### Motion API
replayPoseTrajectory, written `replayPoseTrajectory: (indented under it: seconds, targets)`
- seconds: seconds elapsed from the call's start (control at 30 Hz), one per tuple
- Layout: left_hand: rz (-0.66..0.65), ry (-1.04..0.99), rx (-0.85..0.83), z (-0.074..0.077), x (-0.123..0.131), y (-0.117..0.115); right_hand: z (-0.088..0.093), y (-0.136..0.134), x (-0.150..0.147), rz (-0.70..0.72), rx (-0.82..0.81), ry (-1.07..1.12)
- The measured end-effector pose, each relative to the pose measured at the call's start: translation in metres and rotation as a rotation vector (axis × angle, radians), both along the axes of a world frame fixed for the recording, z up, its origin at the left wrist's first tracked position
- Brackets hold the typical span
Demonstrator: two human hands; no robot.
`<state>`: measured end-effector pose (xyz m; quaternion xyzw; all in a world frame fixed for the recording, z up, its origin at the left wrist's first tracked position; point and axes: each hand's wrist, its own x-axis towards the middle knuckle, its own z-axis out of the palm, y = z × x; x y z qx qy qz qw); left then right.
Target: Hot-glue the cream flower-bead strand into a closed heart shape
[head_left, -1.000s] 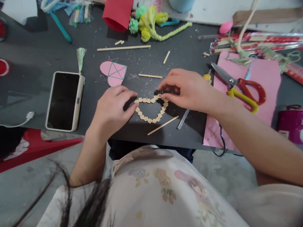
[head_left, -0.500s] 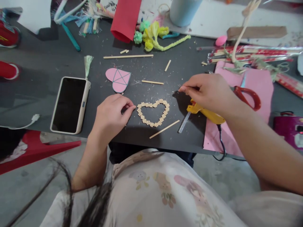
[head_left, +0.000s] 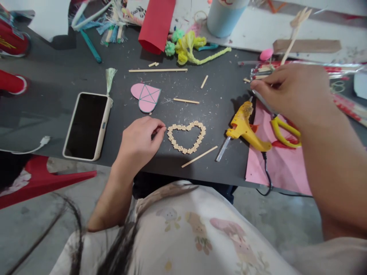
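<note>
My left hand [head_left: 142, 141] rests on the dark table, thumb and forefinger pinched together at the left edge of a heart outline [head_left: 174, 143] made of small pale wooden pieces. Whatever may be between those fingertips is too small to make out. Over on the right, my right hand [head_left: 292, 91] is closed on the metal blades of yellow-handled scissors [head_left: 282, 133], whose handles point toward me. A yellow glue gun [head_left: 243, 126] with a clear glue stick lies between the heart and that hand. Below the heart lies a thin wooden stick [head_left: 200, 156].
A pink paper heart [head_left: 146, 95] and a short stick [head_left: 186, 101] lie beyond the outline. The phone [head_left: 86, 126] is at left. Pink felt [head_left: 266, 168] sits under the scissors. Yellow pipe cleaners [head_left: 189, 47], a red sheet [head_left: 157, 26] and a cup [head_left: 226, 19] stand farther back.
My right hand has moved right and away from above the glue gun, and now grips the yellow-handled scissors. My left hand keeps its pinch beside the heart outline. The view has shifted slightly.
</note>
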<state>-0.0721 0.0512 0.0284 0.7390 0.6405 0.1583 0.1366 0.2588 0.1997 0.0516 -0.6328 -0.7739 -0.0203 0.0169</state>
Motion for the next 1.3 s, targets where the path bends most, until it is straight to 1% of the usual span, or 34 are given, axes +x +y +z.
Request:
replayPoseTrajectory:
  seconds: [0.07,0.13,0.2,0.27,0.37,0.43,0.47,0.53,0.63,0.73,0.93,1.3]
  targets:
    - [0.009,-0.002,-0.003,0.001,0.001,-0.001,-0.005,0.006,0.004,0.020,0.017,-0.018]
    - [0.019,-0.009,-0.014,0.001,0.003,-0.001,-0.005,0.004,0.001,0.024,-0.025,-0.034]
    - [0.021,-0.021,-0.032,0.000,0.006,-0.001,0.000,-0.005,-0.008,0.071,-0.080,-0.078]
    - [0.016,-0.029,-0.050,-0.001,0.009,0.000,0.008,-0.017,-0.022,0.051,-0.102,-0.091]
    - [0.011,-0.008,-0.066,-0.001,0.015,0.003,0.013,-0.037,-0.046,0.137,-0.159,0.043]
    - [0.009,0.021,-0.086,0.000,0.019,0.006,0.011,-0.050,-0.062,0.282,-0.217,0.107]
    - [0.007,0.034,-0.096,0.001,0.021,0.007,0.008,-0.055,-0.069,0.329,-0.267,0.113]
    - [0.000,0.059,-0.103,0.003,0.024,0.008,0.001,-0.063,-0.081,0.383,-0.329,0.136]
    - [0.004,0.080,-0.098,0.004,0.027,0.010,-0.009,-0.069,-0.091,0.438,-0.331,0.191]
    - [0.019,0.077,-0.097,0.004,0.029,0.011,-0.013,-0.070,-0.097,0.457,-0.313,0.205]
    - [0.022,0.075,-0.092,0.005,0.030,0.011,-0.010,-0.073,-0.101,0.444,-0.315,0.164]
    - [-0.050,0.082,-0.117,0.007,0.033,0.004,-0.007,-0.085,-0.094,0.467,-0.314,0.159]
